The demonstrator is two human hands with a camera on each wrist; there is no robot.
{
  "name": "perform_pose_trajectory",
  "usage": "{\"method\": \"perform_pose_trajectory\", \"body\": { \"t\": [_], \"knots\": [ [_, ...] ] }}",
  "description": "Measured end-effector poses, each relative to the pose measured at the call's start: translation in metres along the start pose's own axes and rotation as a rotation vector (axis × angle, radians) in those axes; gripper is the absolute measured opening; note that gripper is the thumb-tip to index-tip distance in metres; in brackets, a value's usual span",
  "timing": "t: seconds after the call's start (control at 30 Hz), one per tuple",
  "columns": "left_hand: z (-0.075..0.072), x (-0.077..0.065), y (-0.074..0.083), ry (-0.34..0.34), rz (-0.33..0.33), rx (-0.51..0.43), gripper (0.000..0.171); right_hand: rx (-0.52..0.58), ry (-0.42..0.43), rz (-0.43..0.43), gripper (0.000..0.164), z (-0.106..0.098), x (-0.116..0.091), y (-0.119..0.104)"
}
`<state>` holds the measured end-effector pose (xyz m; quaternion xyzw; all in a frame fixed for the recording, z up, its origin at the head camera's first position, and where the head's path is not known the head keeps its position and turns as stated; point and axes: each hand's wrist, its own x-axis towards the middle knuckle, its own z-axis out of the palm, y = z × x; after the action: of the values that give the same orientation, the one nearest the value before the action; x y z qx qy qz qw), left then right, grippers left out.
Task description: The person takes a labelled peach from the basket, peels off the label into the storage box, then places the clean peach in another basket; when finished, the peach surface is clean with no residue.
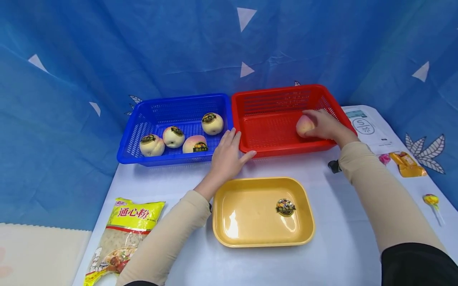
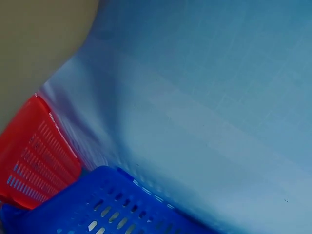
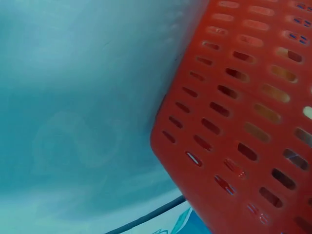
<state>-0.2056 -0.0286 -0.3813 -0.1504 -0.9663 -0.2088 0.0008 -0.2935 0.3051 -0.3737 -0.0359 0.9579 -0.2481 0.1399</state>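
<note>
Two arms in beige sleeves (image 1: 386,206) reach forward from the near edge; the left hand (image 1: 226,157) has its fingers nearly straight, with the thumb spread to the side, resting over the near corner where two plastic baskets meet, though how firmly they press cannot be told. The right hand (image 1: 325,123) dips into the right-hand basket, its thumb and fingers curled round a pink-and-cream peach (image 1: 304,126). Nearest on the white tabletop (image 1: 207,262) are a yellow-topped bag of pasta (image 1: 123,234) at the left, partly behind the left sleeve, and a shallow tan tray (image 1: 257,222) in the middle with a dark round sticker (image 1: 285,207) on its floor. To the right lie a yellow lollipop (image 1: 431,200), an orange packet (image 1: 408,164), a pink sweet (image 1: 384,159) and a white packet (image 1: 368,129). Farther off, side by side, stand a blue basket (image 1: 175,160) with four stickered peaches (image 1: 173,137) and a red basket (image 1: 286,151); behind them hangs a blue curtain (image 1: 193,47) with pale triangles. The held peach is inside the red basket, toward its right end, on the left side of the right hand's grip and well apart from the left hand; whether it touches the basket floor is unclear.
</note>
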Motion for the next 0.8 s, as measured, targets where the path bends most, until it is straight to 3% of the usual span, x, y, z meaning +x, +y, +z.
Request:
{"method": "perform_pose_trajectory", "body": {
  "t": [0.23, 0.53, 0.67, 0.8],
  "knots": [
    [-0.001, 0.000, 0.000, 0.003, 0.014, 0.002, 0.084, -0.014, -0.026, 0.026, 0.097, -0.001, -0.003, 0.001],
    [-0.003, -0.001, 0.001, 0.007, 0.012, -0.025, 0.080, -0.030, 0.014, 0.012, 0.092, -0.004, -0.007, -0.001],
    [-0.013, -0.009, -0.001, 0.017, 0.021, -0.060, 0.079, -0.024, 0.046, -0.018, 0.089, -0.005, -0.009, -0.006],
    [-0.035, -0.023, -0.012, 0.070, 0.027, -0.092, 0.081, -0.033, 0.087, -0.064, 0.086, -0.006, -0.012, -0.022]
  ]
}}
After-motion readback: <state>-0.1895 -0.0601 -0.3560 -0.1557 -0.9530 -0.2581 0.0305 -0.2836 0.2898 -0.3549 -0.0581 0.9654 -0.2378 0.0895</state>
